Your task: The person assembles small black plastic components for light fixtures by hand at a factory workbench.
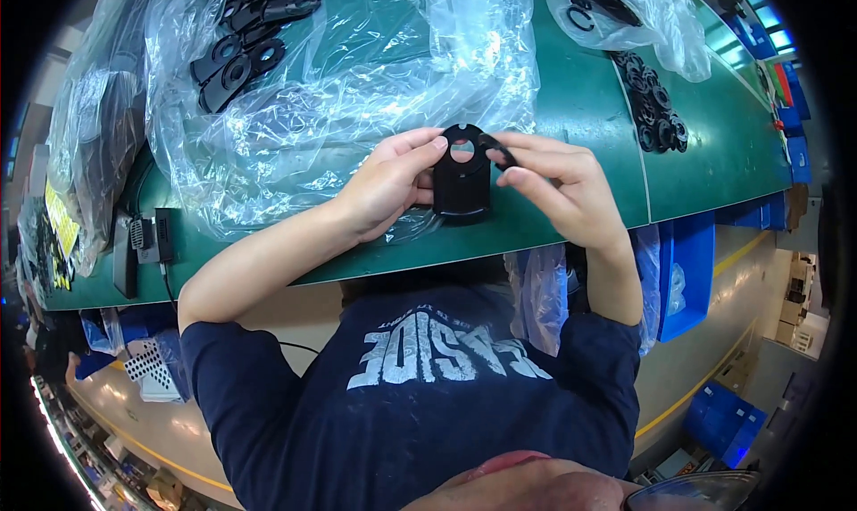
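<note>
My left hand [386,182] grips a flat black plastic plate [461,192] by its left edge, thumb on the face. The plate stands above the near part of the table, its rounded end with a large round hole pointing away from me. Between the thumb and fingers of my right hand [571,188] is a small black ring [505,158], tilted beside the plate's upper right edge. Whether ring and plate touch, I cannot tell.
Clear plastic bags [357,109] spread over the green table [571,91]. Similar black plates [237,69] lie at the far left. Loose black rings [656,109] are heaped at the right, near another bag [616,16]. A small black device [162,234] with a cable sits front left.
</note>
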Tool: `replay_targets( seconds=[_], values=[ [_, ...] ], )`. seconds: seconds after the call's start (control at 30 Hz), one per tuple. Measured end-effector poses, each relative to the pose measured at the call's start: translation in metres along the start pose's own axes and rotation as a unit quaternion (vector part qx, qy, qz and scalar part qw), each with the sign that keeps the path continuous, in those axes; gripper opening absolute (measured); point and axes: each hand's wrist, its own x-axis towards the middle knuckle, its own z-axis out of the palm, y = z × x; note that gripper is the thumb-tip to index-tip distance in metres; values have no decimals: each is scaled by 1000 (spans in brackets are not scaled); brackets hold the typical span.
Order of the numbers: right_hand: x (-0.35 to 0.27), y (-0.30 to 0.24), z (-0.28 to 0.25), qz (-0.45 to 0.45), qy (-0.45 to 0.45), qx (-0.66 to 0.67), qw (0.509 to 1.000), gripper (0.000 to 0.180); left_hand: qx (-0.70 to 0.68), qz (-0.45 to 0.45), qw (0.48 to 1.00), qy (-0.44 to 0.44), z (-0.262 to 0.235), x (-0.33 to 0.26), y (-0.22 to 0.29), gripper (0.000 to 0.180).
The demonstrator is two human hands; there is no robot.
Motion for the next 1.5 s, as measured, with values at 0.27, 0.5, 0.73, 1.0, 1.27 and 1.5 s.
replay_targets(
  seconds=[0.27, 0.5, 0.73, 1.0, 1.27, 1.5],
  values=[
    [9, 17, 20, 97, 44, 29, 994, 12, -41, 17, 999, -28, -5, -2, -4, 31],
    [14, 31, 23, 164, 64, 72, 982, 20, 45, 47, 997, -29, -4, 0, -9, 29],
    [14, 32, 20, 186, 26, 125, 974, 25, 57, 53, 996, -38, -1, -1, -8, 30],
    [76, 78, -75, 54, 198, -228, 952, 19, 65, 26, 997, -42, -11, 1, -11, 29],
    [139, 147, -127, 255, 214, -468, 819, 24, 34, 25, 998, -35, -3, 1, -7, 29],
    [123, 146, -130, 71, 295, -428, 851, 19, 35, 10, 999, -37, -3, -1, -4, 28]
  ],
)
